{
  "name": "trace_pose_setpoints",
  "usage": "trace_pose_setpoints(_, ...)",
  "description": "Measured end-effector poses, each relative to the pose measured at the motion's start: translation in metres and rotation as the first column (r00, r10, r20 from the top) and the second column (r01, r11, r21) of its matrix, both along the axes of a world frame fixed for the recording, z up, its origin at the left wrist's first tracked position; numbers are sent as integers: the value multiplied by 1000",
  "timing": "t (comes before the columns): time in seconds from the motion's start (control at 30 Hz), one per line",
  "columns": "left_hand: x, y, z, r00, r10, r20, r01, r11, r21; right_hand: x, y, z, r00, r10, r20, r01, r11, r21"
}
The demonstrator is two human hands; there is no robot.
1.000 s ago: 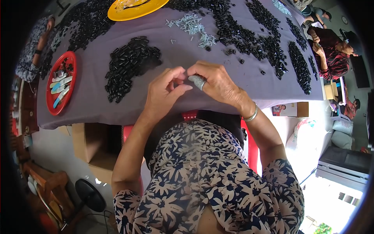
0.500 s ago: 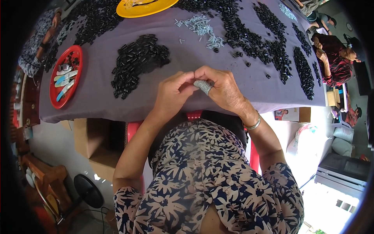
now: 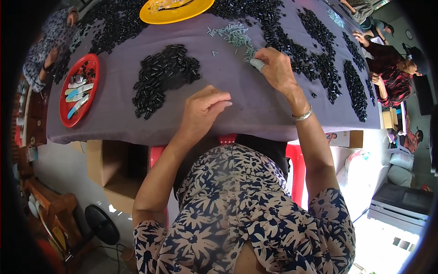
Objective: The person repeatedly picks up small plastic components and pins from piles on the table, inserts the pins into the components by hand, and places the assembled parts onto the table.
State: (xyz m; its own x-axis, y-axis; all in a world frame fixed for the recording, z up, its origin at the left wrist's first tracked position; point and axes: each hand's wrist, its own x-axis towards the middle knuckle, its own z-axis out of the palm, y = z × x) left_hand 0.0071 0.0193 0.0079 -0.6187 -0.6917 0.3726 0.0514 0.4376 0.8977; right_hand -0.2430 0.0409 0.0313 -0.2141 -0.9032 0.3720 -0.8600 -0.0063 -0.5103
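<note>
My right hand (image 3: 276, 68) is stretched forward over the grey cloth-covered table (image 3: 237, 98), its fingers curled down at the edge of a scatter of small grey-green pieces (image 3: 232, 35); a pale covering sits on one fingertip. Whether it holds a piece is hidden. My left hand (image 3: 203, 109) rests nearer the table's front edge, fingers loosely bent, with nothing visible in it. A heap of small black parts (image 3: 162, 75) lies to the left of both hands. More black parts (image 3: 315, 50) spread in bands past my right hand.
A red plate (image 3: 78, 89) with small tools sits at the left. A yellow plate (image 3: 175, 9) stands at the far edge. Other people sit at the far left (image 3: 50, 41) and right (image 3: 392, 68). Cardboard boxes (image 3: 114, 166) and a red stool (image 3: 296, 166) are under the table.
My hands were together near the front edge, working on a small piece. Now they have parted: the right hand has reached forward to the grey-green pieces and the left stays back.
</note>
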Motion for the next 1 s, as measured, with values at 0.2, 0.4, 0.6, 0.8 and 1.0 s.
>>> trace_pose_setpoints(0.2,6,-6,-1,996,45,81,-49,998,50,-6,8,2,994,-32,-108,42,995,94)
trace_pose_setpoints(0.4,2,-8,-6,997,47,55,-48,999,2,-19,21,20,978,-55,-200,94,976,197)
trace_pose_setpoints(0.6,1,-7,-10,997,66,39,-64,998,-27,0,-17,6,990,114,80,-119,991,55)
trace_pose_setpoints(0.8,1,-7,-8,993,118,26,-113,982,-149,4,-77,13,987,-15,-159,70,935,347)
trace_pose_setpoints(1.0,-1,-8,-6,980,190,54,-180,971,-158,7,-94,18,964,55,-259,88,856,509)
